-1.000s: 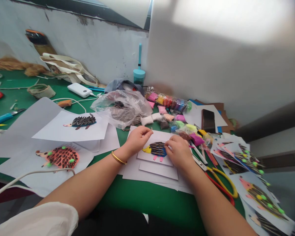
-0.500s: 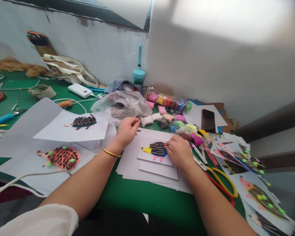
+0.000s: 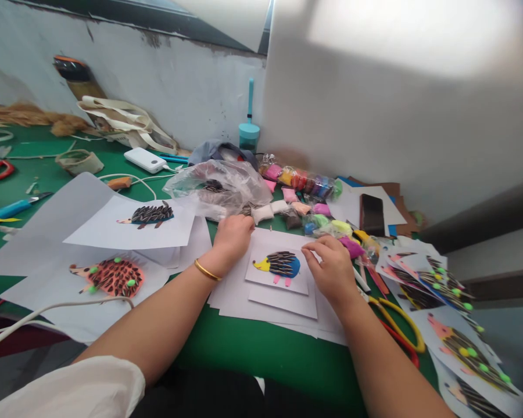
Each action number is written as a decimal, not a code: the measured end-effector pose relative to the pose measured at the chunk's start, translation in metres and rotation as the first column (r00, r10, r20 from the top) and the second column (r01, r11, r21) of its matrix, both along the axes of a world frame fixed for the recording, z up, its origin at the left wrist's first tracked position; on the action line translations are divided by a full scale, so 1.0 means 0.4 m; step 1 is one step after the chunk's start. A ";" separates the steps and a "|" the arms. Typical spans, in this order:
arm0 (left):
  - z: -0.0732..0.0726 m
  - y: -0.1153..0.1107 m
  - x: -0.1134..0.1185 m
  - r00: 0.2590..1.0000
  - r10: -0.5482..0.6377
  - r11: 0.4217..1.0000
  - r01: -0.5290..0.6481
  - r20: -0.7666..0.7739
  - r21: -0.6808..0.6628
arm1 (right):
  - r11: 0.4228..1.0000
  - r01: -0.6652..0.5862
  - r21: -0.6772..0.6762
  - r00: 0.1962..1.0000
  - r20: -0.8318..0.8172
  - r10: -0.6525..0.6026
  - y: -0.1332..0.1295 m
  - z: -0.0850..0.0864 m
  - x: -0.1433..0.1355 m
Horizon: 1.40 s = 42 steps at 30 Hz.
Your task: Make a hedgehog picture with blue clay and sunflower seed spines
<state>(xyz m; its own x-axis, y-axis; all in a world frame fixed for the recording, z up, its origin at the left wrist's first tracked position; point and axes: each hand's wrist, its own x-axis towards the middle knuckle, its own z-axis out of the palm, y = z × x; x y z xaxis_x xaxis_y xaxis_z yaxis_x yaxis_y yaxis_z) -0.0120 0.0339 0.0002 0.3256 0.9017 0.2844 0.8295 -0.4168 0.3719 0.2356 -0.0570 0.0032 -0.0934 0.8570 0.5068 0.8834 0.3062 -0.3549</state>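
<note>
A clay hedgehog with a yellow head, blue body, pink feet and rows of striped sunflower seeds lies on a small white card. The card rests on a stack of white paper. My left hand, with a gold bangle at its wrist, is beyond the card's upper left, fingers closed beside the seeds at the plastic bag. To the right of the hedgehog, my right hand hovers with thumb and forefinger pinched together. Whatever either hand may hold is too small or hidden.
Packets of coloured clay and a clear plastic bag sit behind the paper. Scissors lie by my right forearm. More hedgehog pictures pile up at right, with others at left. A phone lies further back.
My right hand has moved off the hedgehog, to the right, uncovering its blue rear. My left hand has shifted slightly right and its fingers have curled toward the seeds.
</note>
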 end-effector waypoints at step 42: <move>-0.002 -0.066 0.054 0.751 -0.063 0.938 0.270 0.657 -0.217 | 0.968 -0.092 -0.235 0.988 0.101 0.119 0.003 -0.015 -0.014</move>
